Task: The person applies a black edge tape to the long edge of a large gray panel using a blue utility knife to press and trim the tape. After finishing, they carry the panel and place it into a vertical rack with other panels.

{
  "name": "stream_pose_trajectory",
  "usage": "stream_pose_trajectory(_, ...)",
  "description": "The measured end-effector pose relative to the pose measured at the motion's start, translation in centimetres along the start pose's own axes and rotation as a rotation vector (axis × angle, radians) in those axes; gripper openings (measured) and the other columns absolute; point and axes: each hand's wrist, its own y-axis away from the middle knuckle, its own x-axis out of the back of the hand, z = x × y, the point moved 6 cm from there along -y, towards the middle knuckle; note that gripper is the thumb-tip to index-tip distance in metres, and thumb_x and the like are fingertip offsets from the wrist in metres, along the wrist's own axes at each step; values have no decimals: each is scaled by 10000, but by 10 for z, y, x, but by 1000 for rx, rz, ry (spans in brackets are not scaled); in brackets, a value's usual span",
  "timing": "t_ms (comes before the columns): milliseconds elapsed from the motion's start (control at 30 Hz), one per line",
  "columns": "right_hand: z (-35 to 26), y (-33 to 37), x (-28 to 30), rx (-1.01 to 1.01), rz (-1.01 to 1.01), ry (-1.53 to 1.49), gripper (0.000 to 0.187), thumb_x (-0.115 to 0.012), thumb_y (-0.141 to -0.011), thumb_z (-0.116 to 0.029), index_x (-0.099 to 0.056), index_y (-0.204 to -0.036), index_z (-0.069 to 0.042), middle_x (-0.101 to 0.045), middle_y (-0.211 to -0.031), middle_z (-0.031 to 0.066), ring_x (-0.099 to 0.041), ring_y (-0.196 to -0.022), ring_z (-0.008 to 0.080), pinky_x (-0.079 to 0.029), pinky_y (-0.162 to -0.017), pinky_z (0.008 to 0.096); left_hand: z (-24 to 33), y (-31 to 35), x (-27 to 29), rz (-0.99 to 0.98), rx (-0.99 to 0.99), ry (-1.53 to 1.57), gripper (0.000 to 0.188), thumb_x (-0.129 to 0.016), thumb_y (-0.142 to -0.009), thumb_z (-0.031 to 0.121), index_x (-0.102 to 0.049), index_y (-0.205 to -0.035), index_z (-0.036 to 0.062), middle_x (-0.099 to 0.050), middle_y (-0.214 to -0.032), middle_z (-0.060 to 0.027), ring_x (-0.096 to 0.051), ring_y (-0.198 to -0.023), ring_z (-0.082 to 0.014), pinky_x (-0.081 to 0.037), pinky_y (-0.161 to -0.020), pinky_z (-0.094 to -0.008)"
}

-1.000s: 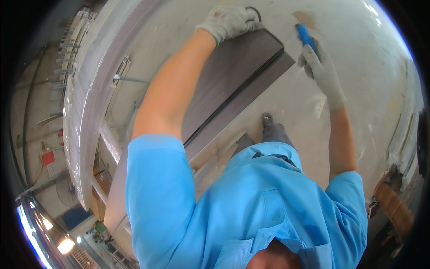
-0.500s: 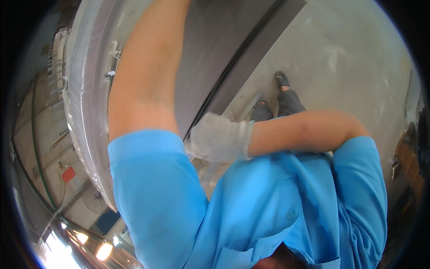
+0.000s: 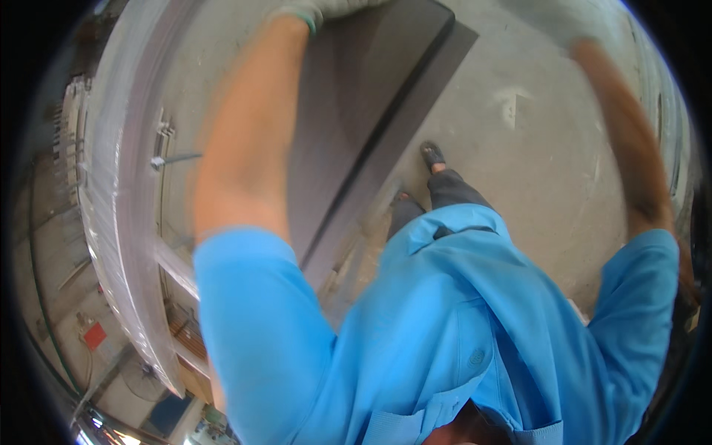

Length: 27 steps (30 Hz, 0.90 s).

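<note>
A long dark grey panel with a black groove along its length slants across the upper middle. My left hand, in a pale glove with a green cuff edge, is at the panel's far end and grips its edge; the picture's border cuts off part of its fingers. Up at the top right, my right hand is in a greyish glove, apart from the panel and over the floor. Motion blurs it, so its fingers do not show clearly.
A long stack wrapped in clear plastic curves down the left side. A metal frame stands between it and my left arm. My sandalled foot is on the concrete floor, right of the panel. A round fan is at lower left.
My right hand has left the panel's near end and swung out to the far right. My left hand has come into view at the panel's far end, which now shows its corner.
</note>
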Motion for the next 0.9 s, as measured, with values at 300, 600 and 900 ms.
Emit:
stream_pose_trajectory(300,-80,14,-60,43,-193,-612,393,-636,-961,-235,-620,-1337,-123,-695,-1211,128,-699,-1030,298,-558,-895,367,-13,-10,-11,96,-127,151,572,-487,-1005,590,-611,-1364,163,-617,-1351,-235,-545,-1299,-413,-413,-1097,-473)
stream_pose_trajectory(600,-217,-36,-56,356,-385,-579,220,-594,-932,-185,-647,-1132,-109,-682,-860,142,-727,-800,307,-601,-668,434,-8,-6,-10,179,-66,123,556,-507,-995,591,-648,-1327,169,-628,-1349,-213,-539,-1310,-404,-418,-1099,-480)
stream_pose_trajectory(900,-113,-25,-57,257,-348,-215,304,-607,-961,-257,-623,-1262,-222,-644,-825,100,-714,-762,285,-579,-588,419,-10,-8,-10,233,-144,105,502,-511,-993,585,-659,-1313,229,-662,-1289,-207,-572,-1260,-425,-443,-1075,-492)
